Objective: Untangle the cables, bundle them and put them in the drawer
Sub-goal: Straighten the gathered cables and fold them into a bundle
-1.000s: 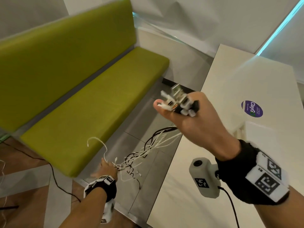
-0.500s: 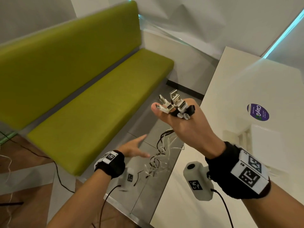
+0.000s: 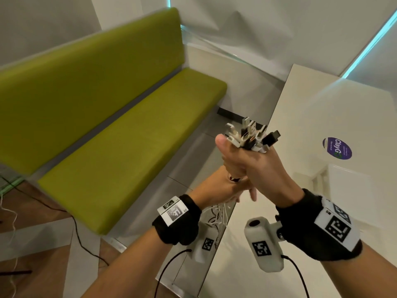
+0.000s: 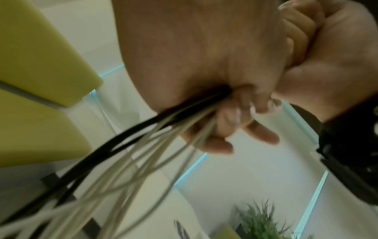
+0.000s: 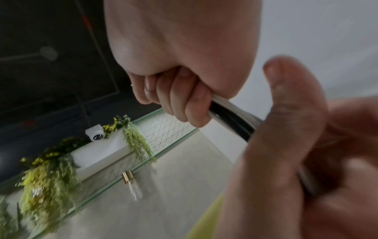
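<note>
A bundle of white and black cables is held upright; its USB plugs fan out above my right hand, which grips the bundle just under the plugs. My left hand is right below it, fingers curled round the same cables. The loose strands hang down from there beside the table edge. In the left wrist view my left hand squeezes the cables, which trail down and left. In the right wrist view my right hand's fingers wrap the cables, with my left hand just beneath.
A green bench runs along the left. The white table with a purple sticker lies to the right, with a white box-like unit on it. A thin black cord crosses the floor.
My left hand rose from the floor end of the cables and took hold of them right under my right hand. The right hand drew closer with the plugs still in it.
</note>
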Demonstrator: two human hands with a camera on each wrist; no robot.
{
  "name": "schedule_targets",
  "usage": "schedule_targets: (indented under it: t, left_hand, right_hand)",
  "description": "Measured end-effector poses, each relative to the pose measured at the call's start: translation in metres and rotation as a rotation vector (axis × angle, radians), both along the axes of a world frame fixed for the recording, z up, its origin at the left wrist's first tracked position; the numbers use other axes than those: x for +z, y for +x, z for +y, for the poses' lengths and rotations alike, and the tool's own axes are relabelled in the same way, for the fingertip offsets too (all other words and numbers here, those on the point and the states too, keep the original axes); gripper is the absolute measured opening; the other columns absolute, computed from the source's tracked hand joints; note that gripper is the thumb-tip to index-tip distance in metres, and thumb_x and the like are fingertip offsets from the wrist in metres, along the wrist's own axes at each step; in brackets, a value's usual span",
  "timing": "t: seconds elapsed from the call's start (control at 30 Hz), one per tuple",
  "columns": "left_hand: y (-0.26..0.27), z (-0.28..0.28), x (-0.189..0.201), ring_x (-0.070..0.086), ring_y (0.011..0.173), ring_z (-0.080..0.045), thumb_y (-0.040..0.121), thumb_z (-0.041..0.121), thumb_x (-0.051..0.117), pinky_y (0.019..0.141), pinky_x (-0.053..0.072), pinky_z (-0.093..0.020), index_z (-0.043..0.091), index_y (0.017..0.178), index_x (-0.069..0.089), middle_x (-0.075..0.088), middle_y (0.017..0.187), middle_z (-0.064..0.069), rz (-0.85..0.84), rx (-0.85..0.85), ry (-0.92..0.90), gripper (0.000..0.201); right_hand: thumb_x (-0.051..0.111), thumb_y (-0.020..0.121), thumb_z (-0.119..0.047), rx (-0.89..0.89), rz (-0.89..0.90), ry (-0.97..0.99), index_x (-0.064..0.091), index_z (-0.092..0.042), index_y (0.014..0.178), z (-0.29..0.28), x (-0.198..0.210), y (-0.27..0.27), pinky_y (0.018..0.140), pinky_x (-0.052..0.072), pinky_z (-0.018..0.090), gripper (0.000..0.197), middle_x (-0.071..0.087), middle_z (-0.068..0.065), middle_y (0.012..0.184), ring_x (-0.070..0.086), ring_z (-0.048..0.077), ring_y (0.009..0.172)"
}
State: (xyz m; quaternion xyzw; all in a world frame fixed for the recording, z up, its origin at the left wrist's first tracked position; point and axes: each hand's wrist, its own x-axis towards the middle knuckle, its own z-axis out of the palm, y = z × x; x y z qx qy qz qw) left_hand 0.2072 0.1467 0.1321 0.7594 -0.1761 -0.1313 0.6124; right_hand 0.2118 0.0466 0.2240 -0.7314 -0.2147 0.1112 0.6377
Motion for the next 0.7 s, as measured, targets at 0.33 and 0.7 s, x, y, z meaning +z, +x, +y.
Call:
schedule_targets:
  t: [0.33,0.7]
  left_hand:
    - [-0.019,0.011,-0.09,0.029,0.044,-0.01,0.086,0.05,0.057,0.049,0.027,-0.038,0.008,0.049,0.043,0.035,0.047,0.006,-0.114,0.367,0.019,0.058]
    - [-0.031,0.05,-0.173,0.026,0.046,-0.006,0.085,0.038,0.056,0.048,0.022,-0.028,0.028,0.045,0.044,0.033,0.046,0.01,-0.045,0.48,0.206,0.043]
  right_hand:
    - [0.06,0.091,-0.03,0.069,0.231,0.234,0.029,-0.024,0.052,-0.015,0.001,-0.008,0.05,0.01,0.035,0.05,0.019,-0.006,0.047,0.011,0.014,0.044]
    - [0.063,0.09,-0.036,0.083,0.142,0.193,0.028,-0.023,0.053,-0.019,0.003,-0.023,0.05,0.015,0.034,0.053,0.019,-0.004,0.049,0.014,0.017,0.043]
